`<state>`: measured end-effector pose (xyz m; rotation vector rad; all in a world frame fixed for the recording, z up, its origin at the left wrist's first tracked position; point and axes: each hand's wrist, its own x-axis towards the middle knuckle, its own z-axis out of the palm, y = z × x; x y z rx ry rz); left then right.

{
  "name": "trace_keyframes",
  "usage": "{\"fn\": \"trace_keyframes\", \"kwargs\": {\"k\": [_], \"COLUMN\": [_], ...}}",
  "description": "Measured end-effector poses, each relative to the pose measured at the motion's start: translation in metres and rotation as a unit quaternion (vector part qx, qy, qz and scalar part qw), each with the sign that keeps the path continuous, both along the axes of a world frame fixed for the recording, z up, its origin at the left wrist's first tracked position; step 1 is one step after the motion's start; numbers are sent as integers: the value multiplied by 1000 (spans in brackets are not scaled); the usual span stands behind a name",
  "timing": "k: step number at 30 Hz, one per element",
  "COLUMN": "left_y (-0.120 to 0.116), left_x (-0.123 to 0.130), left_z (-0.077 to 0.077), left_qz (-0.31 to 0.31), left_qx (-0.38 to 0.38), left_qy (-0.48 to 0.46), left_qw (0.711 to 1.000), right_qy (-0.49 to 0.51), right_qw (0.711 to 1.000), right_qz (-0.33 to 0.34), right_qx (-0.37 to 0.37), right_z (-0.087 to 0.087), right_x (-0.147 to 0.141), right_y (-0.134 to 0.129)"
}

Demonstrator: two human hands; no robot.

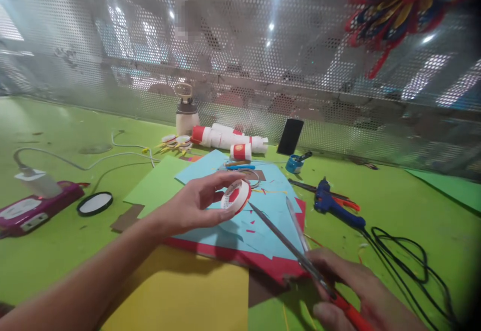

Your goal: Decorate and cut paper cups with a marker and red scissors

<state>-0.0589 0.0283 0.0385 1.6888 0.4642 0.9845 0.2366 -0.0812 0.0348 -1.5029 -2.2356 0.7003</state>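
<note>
Between the thumb and fingers of my left hand (191, 201) is a short white ring (236, 197) with a red edge, which looks like the cut-off end of a paper cup. My right hand (353, 291) grips the red handles of a pair of scissors (280, 236). Their blades stand apart, one tip close beside the ring without clearly touching it. Below both hands lies a light blue paper sheet (240, 236), strewn with small red and yellow scraps. Part of the scissors' handle is hidden by my fingers.
A blue glue gun (336, 206) with a black cord (409, 256) lies at right. Paper cups (240, 151), a sprayer bottle (187, 115), a dark phone-like slab (290, 136) and a blue jar (294, 164) stand behind. A purple power strip (65, 193) is at left.
</note>
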Motion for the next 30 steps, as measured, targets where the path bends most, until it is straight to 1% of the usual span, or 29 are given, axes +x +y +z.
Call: {"fn": "trace_keyframes", "kwargs": {"k": [2,4,6,9,14,19,23,26,30], "left_y": [0,-1,-2,-3,-4,-5,-6,-7,-6], "left_x": [0,-1,-1,-5,-10,-9,-8,-7,-7], "left_z": [0,0,1,4,8,11,14,16,14], "left_qz": [8,33,64,93,141,145,148,143,142], "left_qx": [22,50,87,137,151,172,163,164,162], "left_qy": [25,45,67,106,113,106,88,84,84], "left_qw": [999,997,992,980,972,969,971,972,973], "right_qy": [24,43,44,10,-19,-21,-42,-54,-62], "right_qw": [999,997,997,999,1000,999,999,997,995], "right_qz": [25,30,13,-7,-5,7,9,24,32], "right_qx": [-42,-56,-56,-52,-23,-23,20,57,76], "right_z": [2,3,3,1,-3,-2,-1,-1,-3], "right_x": [0,-1,-1,0,4,4,4,5,6], "right_y": [1,2,2,2,7,9,9,9,9]}}
